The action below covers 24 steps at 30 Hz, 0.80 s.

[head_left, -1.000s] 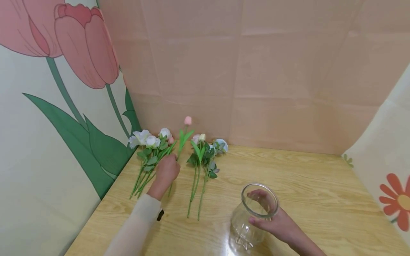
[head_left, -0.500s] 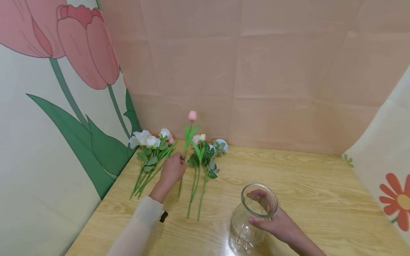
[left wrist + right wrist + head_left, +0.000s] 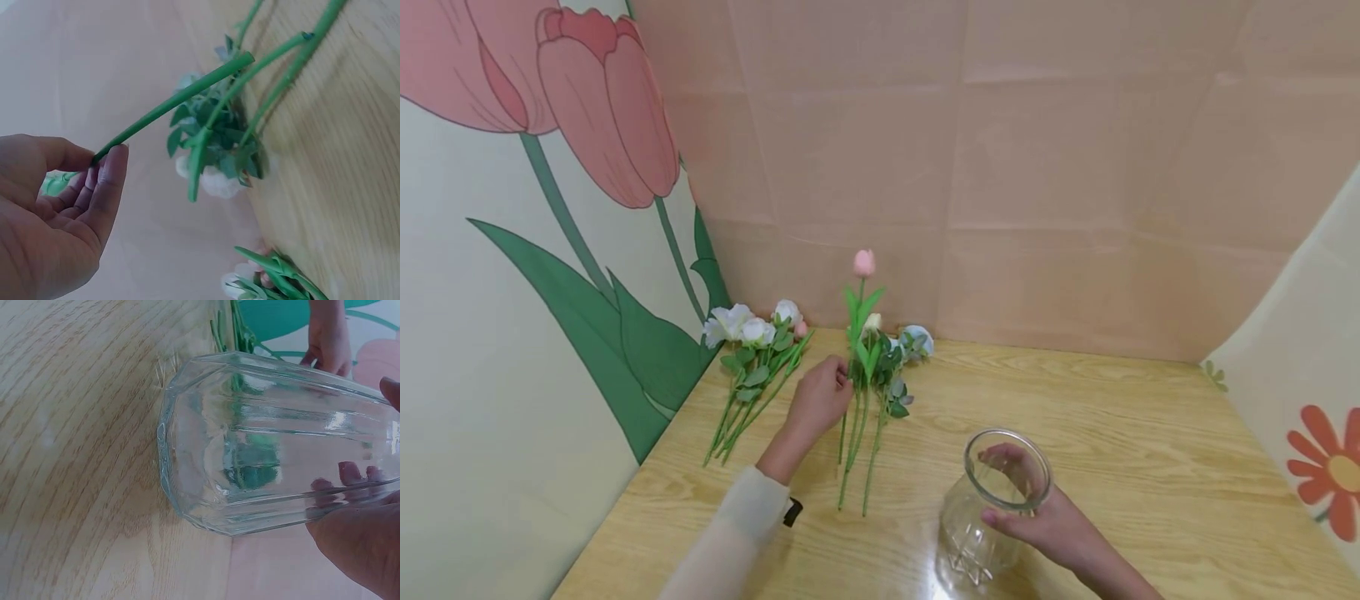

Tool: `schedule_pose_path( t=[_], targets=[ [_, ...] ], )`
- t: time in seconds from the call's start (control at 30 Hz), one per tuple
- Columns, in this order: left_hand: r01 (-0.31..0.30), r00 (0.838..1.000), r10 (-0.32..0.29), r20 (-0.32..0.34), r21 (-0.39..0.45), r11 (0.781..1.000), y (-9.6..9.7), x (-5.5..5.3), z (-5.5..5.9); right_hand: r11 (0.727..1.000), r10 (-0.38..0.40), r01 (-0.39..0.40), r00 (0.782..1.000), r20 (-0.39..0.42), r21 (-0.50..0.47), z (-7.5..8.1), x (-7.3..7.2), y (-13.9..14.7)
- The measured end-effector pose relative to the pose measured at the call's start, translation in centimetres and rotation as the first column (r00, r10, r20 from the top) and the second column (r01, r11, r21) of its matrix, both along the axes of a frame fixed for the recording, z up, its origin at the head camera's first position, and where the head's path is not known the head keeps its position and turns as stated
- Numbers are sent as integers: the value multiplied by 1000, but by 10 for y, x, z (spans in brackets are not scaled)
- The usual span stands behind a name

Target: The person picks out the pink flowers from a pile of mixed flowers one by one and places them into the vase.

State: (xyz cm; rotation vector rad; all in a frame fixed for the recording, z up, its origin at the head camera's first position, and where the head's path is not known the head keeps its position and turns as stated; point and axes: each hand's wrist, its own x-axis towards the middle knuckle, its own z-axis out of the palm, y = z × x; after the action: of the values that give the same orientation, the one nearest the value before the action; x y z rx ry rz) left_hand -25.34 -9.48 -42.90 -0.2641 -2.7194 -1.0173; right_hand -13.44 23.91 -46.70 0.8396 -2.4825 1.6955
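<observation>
A pink tulip [image 3: 864, 264] with green leaves stands nearly upright in my left hand [image 3: 822, 395]. In the left wrist view, thumb and fingertips of the left hand [image 3: 69, 212] pinch its thin green stem [image 3: 175, 102]. In the head view the tulip overlaps the flowers lying behind it. My right hand [image 3: 1045, 517] grips a clear glass vase [image 3: 981, 521] near its neck. The vase stands on the table, its round mouth facing up. Through the glass in the right wrist view, fingertips of the right hand [image 3: 356, 547] show on the far side.
White flowers [image 3: 757, 332] with green stems lie in a bunch at the table's left. A pale yellow tulip [image 3: 872, 323] and a light blue flower [image 3: 917, 339] lie in the middle group. Behind the wooden table [image 3: 1120, 433] hangs a pinkish-brown backdrop [image 3: 1060, 167].
My left hand has moved right with the pink tulip, away from the left bunch to in front of the middle group; the tulip's head is higher. Right hand and vase have stayed put.
</observation>
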Motion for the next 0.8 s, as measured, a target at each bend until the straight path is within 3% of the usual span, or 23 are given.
schedule_pose_path(
  t=[0.53,0.8],
  targets=[
    [129,991,-127,-30,55,990,23,14,13,999,-30,29,999,23,28,2,3,0],
    [147,988,-144,-49,63,987,30,20,14,999,-23,23,999,26,26,2,2,0]
  ],
)
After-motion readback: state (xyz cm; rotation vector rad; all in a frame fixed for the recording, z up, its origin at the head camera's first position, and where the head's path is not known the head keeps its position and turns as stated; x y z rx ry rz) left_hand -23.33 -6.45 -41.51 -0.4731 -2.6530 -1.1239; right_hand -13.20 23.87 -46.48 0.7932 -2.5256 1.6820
